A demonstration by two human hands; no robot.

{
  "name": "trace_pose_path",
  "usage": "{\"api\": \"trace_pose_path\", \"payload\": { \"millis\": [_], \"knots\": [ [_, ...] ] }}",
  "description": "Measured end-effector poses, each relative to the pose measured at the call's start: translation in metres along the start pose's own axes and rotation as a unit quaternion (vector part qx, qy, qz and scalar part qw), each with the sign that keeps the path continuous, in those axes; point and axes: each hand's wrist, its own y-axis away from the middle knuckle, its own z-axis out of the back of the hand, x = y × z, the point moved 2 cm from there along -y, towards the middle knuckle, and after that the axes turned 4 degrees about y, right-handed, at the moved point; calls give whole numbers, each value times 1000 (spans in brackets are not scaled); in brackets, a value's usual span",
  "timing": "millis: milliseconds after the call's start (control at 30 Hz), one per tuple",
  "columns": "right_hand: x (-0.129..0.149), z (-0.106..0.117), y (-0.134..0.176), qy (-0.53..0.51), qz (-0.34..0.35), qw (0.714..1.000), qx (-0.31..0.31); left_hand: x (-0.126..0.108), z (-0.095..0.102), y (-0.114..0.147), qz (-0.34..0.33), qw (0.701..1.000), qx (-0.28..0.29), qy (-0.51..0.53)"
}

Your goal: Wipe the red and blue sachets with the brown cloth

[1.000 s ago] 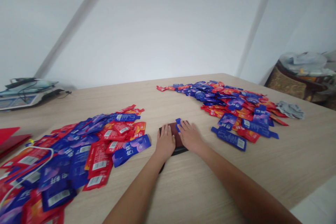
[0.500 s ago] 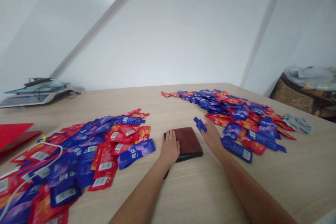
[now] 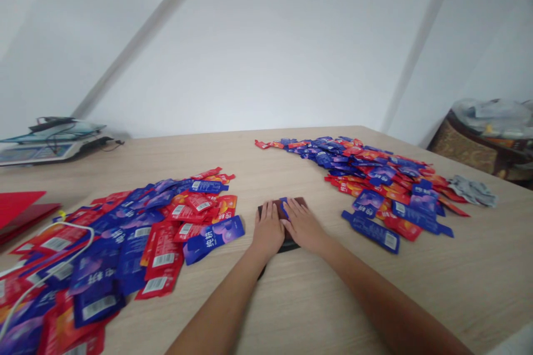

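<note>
My left hand [image 3: 268,230] lies flat on the left part of a brown, leather-like pad [image 3: 302,201] with a black edge. Beside it, my right hand [image 3: 303,226] rests palm down, fingers stretched out, over the same pad. The thumbs meet near the pad's middle. A bit of a blue pouch [image 3: 283,208] shows between the hands, lying on the pad; the right fingers cover the rest of it. Right of the pad, a blue pouch with a narrow neck [image 3: 372,231] lies at the near edge of a pile.
A heap of red and blue pouches [image 3: 162,258] spreads on the left, crossed by a white cord [image 3: 89,233]. Another pile [image 3: 362,161] lies back right, with grey gloves [image 3: 470,190] beside it. A scale [image 3: 54,150] and red folders [image 3: 25,216] are at left.
My right hand has moved left from beside the pile onto the brown pad, bringing the blue pouch there, and its fingers now lie flat. My left hand stays on the pad.
</note>
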Motion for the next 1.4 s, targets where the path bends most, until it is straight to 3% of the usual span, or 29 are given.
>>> {"api": "trace_pose_path", "payload": {
  "millis": [167,367,533,667,800,867,933,1000,1100,1167,1400],
  "knots": [
    [8,5,15,12,-5,1000,28,0,-1,-1,10,1000,-2,-5],
    [19,24,65,8,33,997,62,-1,0,-1,11,1000,-1,-4],
    [10,45,92,-38,65,994,78,0,-1,-1,10,1000,-5,-2],
    [-16,66,79,-177,-50,983,-18,0,-2,-1,10,1000,-6,-2],
    [-35,57,41,-340,-116,928,-96,0,-2,-1,8,1000,-11,-4],
    [-38,37,23,-326,-158,928,-88,1,-2,0,6,1000,-16,-4],
    [-37,18,10,-234,-201,948,-80,2,-3,0,4,1000,-18,-2],
    [-28,4,4,-139,-178,972,-72,2,-4,0,1,1000,-16,-2],
    [-8,-7,4,-54,-63,996,-39,2,-4,0,-3,1000,-8,-4],
    [2,-8,7,-21,-18,1000,-13,1,-3,0,-2,1000,1,-6],
    [2,8,25,-19,34,998,50,0,-2,0,5,1000,0,-9]
  ]
}}
